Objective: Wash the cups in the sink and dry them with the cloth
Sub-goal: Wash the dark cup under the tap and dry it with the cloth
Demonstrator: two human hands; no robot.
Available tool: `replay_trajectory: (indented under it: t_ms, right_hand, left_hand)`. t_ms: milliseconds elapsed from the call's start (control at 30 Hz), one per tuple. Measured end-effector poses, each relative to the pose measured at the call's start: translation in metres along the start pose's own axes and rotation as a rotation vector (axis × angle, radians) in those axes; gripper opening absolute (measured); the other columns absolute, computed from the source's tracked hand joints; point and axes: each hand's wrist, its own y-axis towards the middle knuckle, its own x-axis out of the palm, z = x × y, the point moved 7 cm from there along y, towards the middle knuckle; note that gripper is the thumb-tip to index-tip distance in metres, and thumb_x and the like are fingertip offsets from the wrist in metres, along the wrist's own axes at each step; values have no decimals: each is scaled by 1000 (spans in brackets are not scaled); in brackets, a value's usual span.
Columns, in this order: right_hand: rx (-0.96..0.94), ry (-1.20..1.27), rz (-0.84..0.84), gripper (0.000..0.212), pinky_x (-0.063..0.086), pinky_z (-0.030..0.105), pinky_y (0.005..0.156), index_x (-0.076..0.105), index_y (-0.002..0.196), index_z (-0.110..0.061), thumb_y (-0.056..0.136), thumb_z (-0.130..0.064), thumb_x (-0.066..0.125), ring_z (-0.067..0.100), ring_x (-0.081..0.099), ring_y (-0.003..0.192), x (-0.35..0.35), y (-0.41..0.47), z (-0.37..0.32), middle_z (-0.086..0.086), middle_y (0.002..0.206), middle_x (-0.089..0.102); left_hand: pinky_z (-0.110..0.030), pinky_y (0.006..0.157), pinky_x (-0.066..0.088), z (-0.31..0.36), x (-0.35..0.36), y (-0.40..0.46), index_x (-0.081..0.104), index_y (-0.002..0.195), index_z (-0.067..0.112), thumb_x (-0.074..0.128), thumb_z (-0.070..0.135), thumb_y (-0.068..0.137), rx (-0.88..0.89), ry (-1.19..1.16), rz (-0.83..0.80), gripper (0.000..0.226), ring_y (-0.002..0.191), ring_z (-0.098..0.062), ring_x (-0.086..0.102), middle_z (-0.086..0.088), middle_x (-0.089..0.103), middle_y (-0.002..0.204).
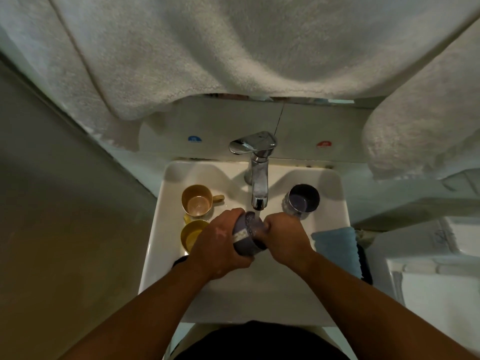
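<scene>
My left hand grips a grey-purple cup tilted on its side under the chrome tap, with water running onto its rim. My right hand has its fingers curled over the cup's mouth. On the left of the white sink stand a beige cup with a handle and a yellow cup, partly hidden by my left hand. A second purple cup stands on the sink's right side. A light blue cloth lies over the sink's right edge.
Large white towels hang above the sink and at the right. Blue and red markers sit on the wall behind the tap. A white fixture stands at the right; a plain wall is close on the left.
</scene>
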Motion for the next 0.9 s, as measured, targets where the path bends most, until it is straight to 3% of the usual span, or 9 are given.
replay_trajectory:
  t_ms: [67,133,233,367,500,567,667,767,900]
  right_hand:
    - [17,131,62,6,44,25,72,60,99,-13,93,-15,62,21,59,89,-2,2,0,5,97,63]
    - [25,298,86,7,48,25,74,57,93,-18,92,-18,64,18,58,86,-6,4,-1,-3,90,58]
    - [30,431,12,17,56,41,79,60,79,-24,95,-25,61,22,63,81,-9,6,1,-4,79,60]
    - [78,409,49,31,55,41,72,63,86,-12,98,-40,55,27,65,73,-7,2,4,7,75,64]
    - [-17,311,-8,16,51,34,79,58,80,-22,94,-30,60,20,57,80,0,5,0,-4,79,56]
    - [-80,316,-46,8,53,35,84,63,93,-20,93,-28,65,20,62,88,-1,7,-2,-1,91,65]
    - [-148,83,-53,23,52,36,94,66,115,-12,94,-22,66,24,65,101,3,9,-5,7,110,69]
    - [-159,113,-35,30,53,28,85,68,119,-7,89,-14,71,25,68,100,11,11,1,11,111,70]
    - [-111,382,-56,19,55,23,80,64,115,-20,97,-25,62,14,66,94,10,6,5,1,108,67]
  left_hand:
    - [-23,95,53,3,-2,2,50,140,21,94,31,61,8,31,-48,90,110,-6,56,5,62,125]
    - [-6,87,43,3,2,1,41,141,36,92,34,64,-12,104,-128,92,110,-2,54,20,56,122]
    - [-17,83,55,-1,8,-2,44,136,32,93,35,60,-28,-6,-156,90,100,-4,59,18,58,115]
    - [-7,92,44,-12,9,-3,45,141,20,95,48,54,-56,-38,-81,104,111,-3,55,10,56,128]
    - [-15,79,55,-11,4,0,49,128,25,98,36,55,-76,-88,-98,88,95,-5,64,15,62,110]
    - [-9,84,49,-8,5,0,51,130,27,95,37,57,-61,-68,-113,86,99,-4,61,16,61,114]
    - [1,93,33,-2,4,1,47,136,34,93,41,59,-48,-38,-63,90,111,5,46,21,50,127]
    - [-13,104,43,-10,12,1,43,146,29,93,52,56,-55,-57,-94,105,125,3,50,17,52,137]
    - [-23,90,55,-10,7,5,50,133,20,94,34,61,-85,1,-80,85,102,-5,61,12,62,117]
